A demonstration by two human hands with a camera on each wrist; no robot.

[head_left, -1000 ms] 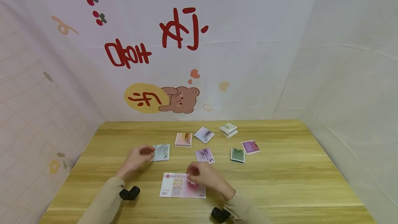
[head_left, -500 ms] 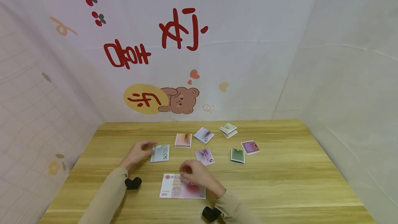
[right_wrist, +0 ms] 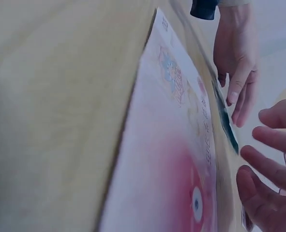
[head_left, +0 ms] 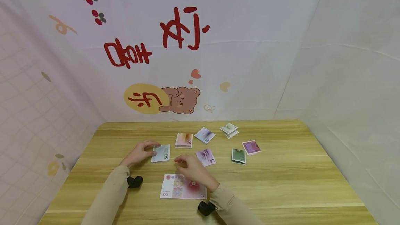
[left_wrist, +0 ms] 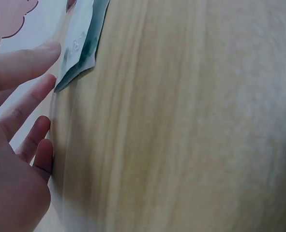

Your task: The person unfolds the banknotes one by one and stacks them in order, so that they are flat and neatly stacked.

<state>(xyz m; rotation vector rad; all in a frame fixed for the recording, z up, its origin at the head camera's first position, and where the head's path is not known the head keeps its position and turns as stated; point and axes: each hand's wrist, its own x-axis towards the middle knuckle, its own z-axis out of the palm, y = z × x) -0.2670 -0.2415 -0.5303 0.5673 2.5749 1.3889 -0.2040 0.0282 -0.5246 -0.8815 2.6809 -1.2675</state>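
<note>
A folded green 50 banknote (head_left: 161, 153) lies on the wooden table at the left. My left hand (head_left: 140, 152) is at its left side, thumb and fingers parted, fingertips right at the note's edge. The left wrist view shows the folded note (left_wrist: 80, 43) with its layers slightly apart beside the thumb. My right hand (head_left: 193, 169) hovers above the far edge of a flat pink 100 banknote (head_left: 178, 186), covering part of it. Its fingers (right_wrist: 268, 164) are loosely bent and hold nothing, pointing toward the 50 note.
Beyond the hands lie folded notes: a 20 (head_left: 184, 140), a 10 (head_left: 205, 135), a purple 5 (head_left: 206, 157) and a pale green one (head_left: 229, 130). Farther right are a dark green note (head_left: 239, 156) and a purple note (head_left: 251, 147). A printed cloth wall (head_left: 243, 61) stands behind the table.
My right hand has moved left and away from me, from over the 100 note toward the 50 note. My left hand has shifted slightly, its fingers now at the 50 note's far left corner.
</note>
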